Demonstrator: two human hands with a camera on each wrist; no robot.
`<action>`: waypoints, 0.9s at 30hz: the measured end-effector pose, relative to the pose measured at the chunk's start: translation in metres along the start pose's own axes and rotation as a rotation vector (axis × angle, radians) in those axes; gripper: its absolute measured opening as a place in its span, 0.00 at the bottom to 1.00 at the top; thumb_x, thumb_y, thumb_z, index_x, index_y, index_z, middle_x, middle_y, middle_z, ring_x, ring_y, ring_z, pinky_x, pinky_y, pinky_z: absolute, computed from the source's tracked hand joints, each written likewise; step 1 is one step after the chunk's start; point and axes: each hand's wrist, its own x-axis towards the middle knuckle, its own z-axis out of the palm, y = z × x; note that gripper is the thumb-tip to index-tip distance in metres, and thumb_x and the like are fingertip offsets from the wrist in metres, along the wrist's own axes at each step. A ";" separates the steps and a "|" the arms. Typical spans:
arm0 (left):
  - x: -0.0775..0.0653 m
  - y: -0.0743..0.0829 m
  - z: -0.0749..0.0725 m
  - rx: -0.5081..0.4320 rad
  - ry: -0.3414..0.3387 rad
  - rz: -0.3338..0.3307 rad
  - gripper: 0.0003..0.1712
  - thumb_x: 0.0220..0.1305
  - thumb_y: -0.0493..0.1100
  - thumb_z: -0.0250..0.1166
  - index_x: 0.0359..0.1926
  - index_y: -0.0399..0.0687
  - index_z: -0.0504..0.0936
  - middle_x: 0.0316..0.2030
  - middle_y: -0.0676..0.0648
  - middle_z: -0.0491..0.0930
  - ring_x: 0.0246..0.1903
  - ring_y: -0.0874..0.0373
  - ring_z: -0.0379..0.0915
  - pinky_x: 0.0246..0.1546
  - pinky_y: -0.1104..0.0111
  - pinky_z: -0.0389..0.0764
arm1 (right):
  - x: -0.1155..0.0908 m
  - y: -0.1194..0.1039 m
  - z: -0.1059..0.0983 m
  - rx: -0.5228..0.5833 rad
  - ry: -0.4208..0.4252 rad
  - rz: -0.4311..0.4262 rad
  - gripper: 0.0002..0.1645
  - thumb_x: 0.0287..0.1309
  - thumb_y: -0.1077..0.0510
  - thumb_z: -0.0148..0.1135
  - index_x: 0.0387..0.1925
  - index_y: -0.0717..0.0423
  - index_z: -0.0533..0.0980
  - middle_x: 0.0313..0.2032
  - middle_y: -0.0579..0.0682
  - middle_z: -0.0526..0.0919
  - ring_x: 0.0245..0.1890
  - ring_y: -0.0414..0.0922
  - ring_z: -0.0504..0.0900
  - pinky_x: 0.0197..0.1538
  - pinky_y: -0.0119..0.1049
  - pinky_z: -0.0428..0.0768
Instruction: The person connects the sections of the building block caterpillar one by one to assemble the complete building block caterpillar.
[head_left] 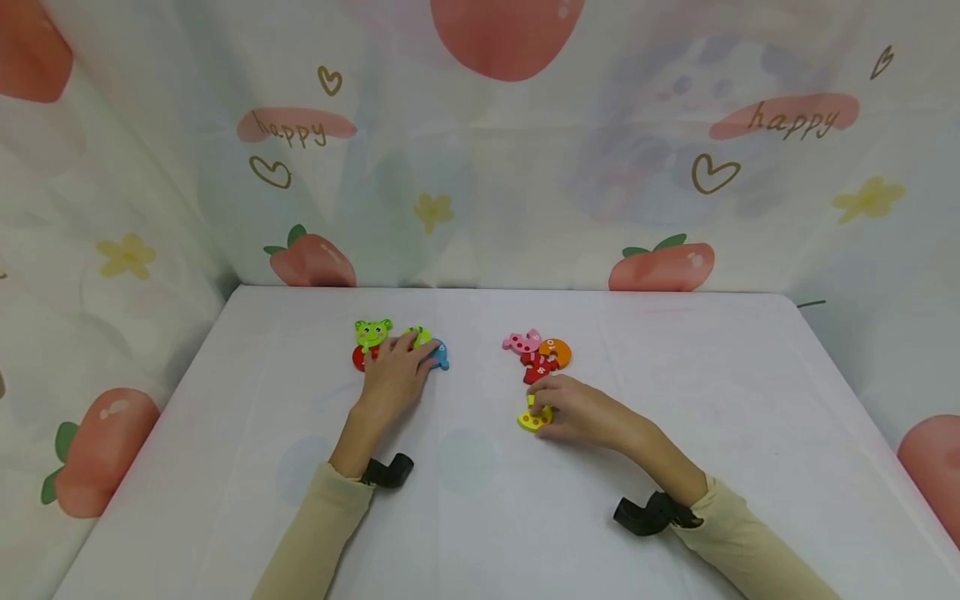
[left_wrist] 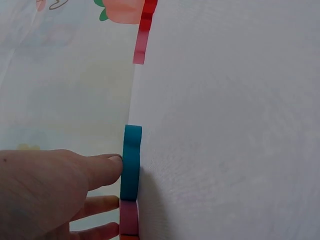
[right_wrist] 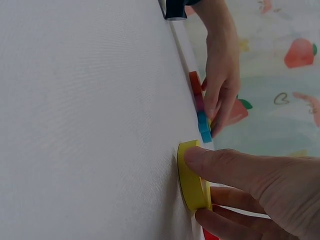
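My left hand [head_left: 395,375] rests with fingers spread over a group of puzzle pieces. A green frog-head piece [head_left: 372,332] and a red piece [head_left: 358,359] show at its left, a lime green piece [head_left: 417,334] and a blue piece [head_left: 441,356] by its fingertips. In the left wrist view the thumb touches the blue piece [left_wrist: 131,165], and a pink piece [left_wrist: 129,218] adjoins it. Between thumb and fingers, my right hand [head_left: 585,414] pinches a yellow spotted puzzle piece [head_left: 532,420], partly covered by the fingers. Just beyond lies a red numbered piece [head_left: 536,372].
A pink spotted piece [head_left: 522,342] and an orange round piece [head_left: 556,352] join the red numbered one. All lie on a white table [head_left: 465,533]. A printed curtain [head_left: 517,167] hangs behind and at the sides. Each wrist carries a black camera mount [head_left: 648,513].
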 end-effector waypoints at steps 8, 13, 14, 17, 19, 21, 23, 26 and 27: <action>0.001 -0.001 0.000 -0.027 0.017 0.023 0.23 0.69 0.51 0.59 0.64 0.61 0.75 0.67 0.42 0.68 0.66 0.39 0.60 0.61 0.29 0.59 | 0.000 0.000 0.001 0.018 -0.010 0.004 0.11 0.51 0.58 0.72 0.38 0.52 0.82 0.53 0.53 0.81 0.54 0.50 0.77 0.53 0.40 0.83; 0.001 -0.001 -0.001 -0.031 0.003 0.023 0.23 0.69 0.51 0.58 0.64 0.61 0.74 0.68 0.42 0.67 0.68 0.41 0.59 0.61 0.28 0.56 | 0.001 -0.002 0.003 0.028 -0.032 -0.014 0.11 0.52 0.57 0.72 0.39 0.52 0.82 0.54 0.53 0.81 0.55 0.51 0.77 0.54 0.41 0.83; 0.001 -0.001 -0.001 -0.033 0.001 0.022 0.23 0.69 0.51 0.58 0.65 0.61 0.74 0.68 0.42 0.67 0.69 0.41 0.58 0.62 0.28 0.56 | 0.001 -0.002 0.003 0.029 -0.032 -0.016 0.11 0.52 0.57 0.72 0.39 0.51 0.82 0.54 0.53 0.81 0.55 0.50 0.77 0.54 0.41 0.83; 0.001 -0.001 -0.001 -0.037 -0.004 0.020 0.23 0.69 0.50 0.58 0.65 0.61 0.74 0.68 0.42 0.66 0.70 0.42 0.58 0.62 0.28 0.54 | 0.001 -0.003 0.003 0.025 -0.023 -0.016 0.11 0.52 0.57 0.72 0.38 0.51 0.83 0.54 0.53 0.81 0.55 0.50 0.78 0.54 0.41 0.83; 0.001 -0.001 -0.001 -0.039 -0.007 0.017 0.24 0.69 0.50 0.58 0.65 0.61 0.74 0.69 0.42 0.66 0.70 0.42 0.57 0.62 0.28 0.54 | 0.001 -0.004 0.004 0.027 -0.023 -0.016 0.11 0.51 0.57 0.72 0.39 0.51 0.83 0.53 0.53 0.81 0.54 0.50 0.78 0.53 0.41 0.83; 0.001 0.000 -0.001 -0.040 -0.014 0.012 0.24 0.69 0.51 0.58 0.65 0.61 0.74 0.69 0.41 0.66 0.70 0.42 0.57 0.63 0.28 0.54 | 0.001 -0.004 0.005 0.036 -0.029 -0.024 0.11 0.51 0.57 0.72 0.39 0.51 0.83 0.53 0.52 0.81 0.54 0.50 0.78 0.52 0.39 0.83; 0.001 0.000 -0.001 -0.041 -0.019 0.007 0.24 0.69 0.51 0.58 0.65 0.61 0.74 0.69 0.41 0.65 0.71 0.42 0.57 0.63 0.28 0.53 | 0.001 -0.006 0.006 0.042 -0.033 -0.038 0.11 0.52 0.57 0.72 0.39 0.51 0.83 0.53 0.52 0.81 0.54 0.49 0.77 0.51 0.38 0.84; 0.001 0.000 -0.001 -0.040 -0.025 0.002 0.24 0.69 0.51 0.58 0.65 0.61 0.74 0.69 0.42 0.65 0.72 0.43 0.56 0.63 0.28 0.51 | 0.002 -0.008 0.008 0.042 -0.029 -0.063 0.12 0.52 0.56 0.72 0.40 0.50 0.83 0.52 0.51 0.81 0.53 0.48 0.78 0.51 0.37 0.84; 0.001 0.000 -0.001 -0.040 -0.028 0.000 0.24 0.69 0.51 0.58 0.65 0.61 0.74 0.70 0.42 0.65 0.72 0.43 0.56 0.64 0.28 0.51 | 0.002 -0.008 0.009 0.038 -0.026 -0.067 0.12 0.52 0.56 0.72 0.40 0.50 0.83 0.52 0.51 0.81 0.53 0.48 0.78 0.51 0.37 0.84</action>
